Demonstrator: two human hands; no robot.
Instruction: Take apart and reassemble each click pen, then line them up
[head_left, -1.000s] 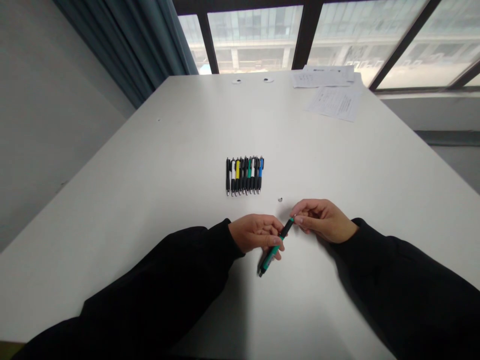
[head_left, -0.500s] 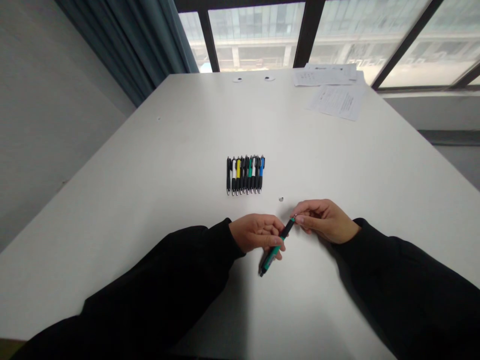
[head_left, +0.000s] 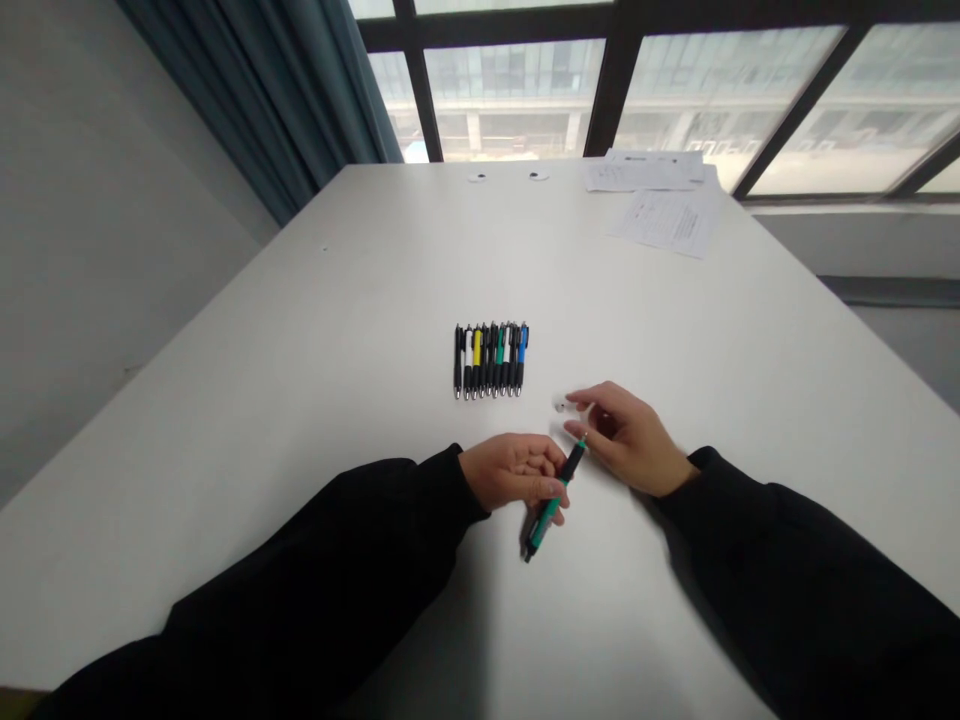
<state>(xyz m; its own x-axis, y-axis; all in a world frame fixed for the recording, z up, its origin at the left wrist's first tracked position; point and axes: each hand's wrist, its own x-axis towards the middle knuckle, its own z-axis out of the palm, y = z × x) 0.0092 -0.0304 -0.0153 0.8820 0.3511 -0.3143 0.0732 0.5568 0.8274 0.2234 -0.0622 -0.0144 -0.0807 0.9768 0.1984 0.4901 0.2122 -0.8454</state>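
Observation:
A green and black pen point(head_left: 553, 505) is gripped between the thumb and fingers of my left hand point(head_left: 517, 472), its tip pointing up and to the right. My right hand point(head_left: 630, 435) is beside that tip, thumb and index finger apart, with nothing seen between them. Just left of the right fingertips lies a tiny object point(head_left: 560, 406) on the table, too small to name for certain. Beyond my hands, a row of several pens point(head_left: 491, 362) lies side by side, with black, white, yellow, green and blue barrels.
The white table point(head_left: 375, 300) stretches to the windows point(head_left: 517, 100). Paper sheets point(head_left: 667, 215) lie at its far right. Two small oval pieces, a left one point(head_left: 478, 178) and a right one point(head_left: 538, 176), are near the far edge. A blue curtain point(head_left: 277, 100) hangs at the left.
My right hand has let go of the pen's tip and moved slightly left and forward to the tiny object, its fingers parting. My left hand still holds the pen. The view has tilted slightly up.

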